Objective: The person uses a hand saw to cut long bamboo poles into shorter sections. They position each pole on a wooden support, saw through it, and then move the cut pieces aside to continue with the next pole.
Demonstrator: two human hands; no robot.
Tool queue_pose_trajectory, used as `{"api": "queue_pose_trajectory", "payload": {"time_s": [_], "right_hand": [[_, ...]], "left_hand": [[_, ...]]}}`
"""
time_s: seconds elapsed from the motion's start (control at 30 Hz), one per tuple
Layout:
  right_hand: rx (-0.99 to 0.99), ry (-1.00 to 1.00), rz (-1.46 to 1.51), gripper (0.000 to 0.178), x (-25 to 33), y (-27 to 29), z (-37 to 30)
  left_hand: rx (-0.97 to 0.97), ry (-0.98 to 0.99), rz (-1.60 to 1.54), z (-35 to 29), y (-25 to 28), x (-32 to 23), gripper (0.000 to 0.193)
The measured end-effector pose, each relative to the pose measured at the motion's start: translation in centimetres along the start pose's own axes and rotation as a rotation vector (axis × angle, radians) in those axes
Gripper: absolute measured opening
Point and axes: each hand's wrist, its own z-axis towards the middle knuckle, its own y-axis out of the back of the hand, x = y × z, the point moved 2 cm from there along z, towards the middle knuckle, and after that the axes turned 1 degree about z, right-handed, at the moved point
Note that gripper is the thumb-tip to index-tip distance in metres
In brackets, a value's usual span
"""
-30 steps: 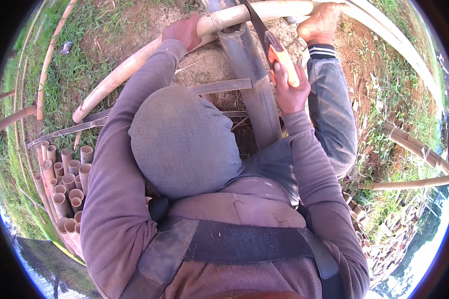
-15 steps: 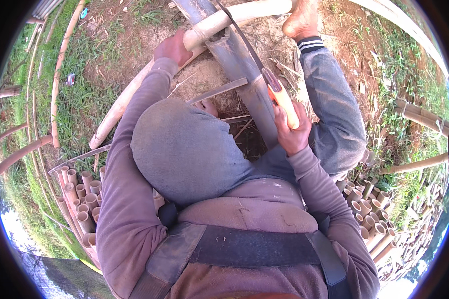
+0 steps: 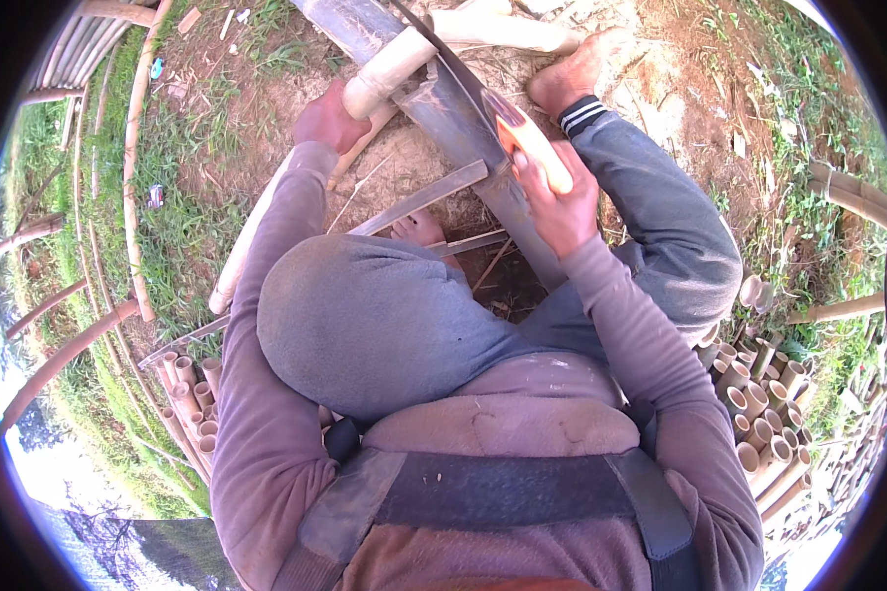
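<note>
My left hand (image 3: 330,118) is wrapped around a pale bamboo pole (image 3: 389,71), which lies across a thick grey bamboo beam (image 3: 453,123). A hand saw (image 3: 534,148) with an orange handle is in my right hand (image 3: 565,197), fingers closed about the grip. Its dark blade (image 3: 463,81) passes by the right end of the pole. Just beyond the blade, another length of pale bamboo (image 3: 508,30) slopes to the right, apparently parted from the held pole. My bare foot (image 3: 572,77) is beside that length. The saw's tip is cut off by the picture's top edge.
Flat wooden slats (image 3: 424,197) stick out from the beam near my knee. Upright bundles of cut bamboo tubes stand at left (image 3: 202,399) and right (image 3: 769,404). Bamboo rails (image 3: 133,177) run along the grass at the left.
The saw and my right hand have moved left and slightly down. The bamboo right of the blade has dropped out of line with the held pole, and my foot has shifted down and left.
</note>
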Motion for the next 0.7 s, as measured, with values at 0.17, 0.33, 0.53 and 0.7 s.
{"api": "queue_pose_trajectory", "payload": {"time_s": [0.17, 0.33, 0.53, 0.7], "right_hand": [[-0.041, -0.047, -0.026, 0.029, -0.7, -1.0, 6.2], [-0.163, 0.121, -0.022, 0.029, -2.3, 5.6, 2.9], [0.122, 0.756, -0.925, 0.039, -1.7, 18.3, 11.9], [0.179, 0.616, -1.505, 0.041, -7.4, 27.6, 18.9]], "left_hand": [[0.052, -0.074, 0.005, 1.2, 0.5, 0.6, 0.081], [0.037, -0.075, -0.040, 1.1, 0.5, 1.0, 0.082], [0.012, -0.085, -0.069, 0.8, 0.4, 1.1, 0.076], [0.000, -0.089, -0.148, 0.8, 0.0, 0.8, 0.071]]}}
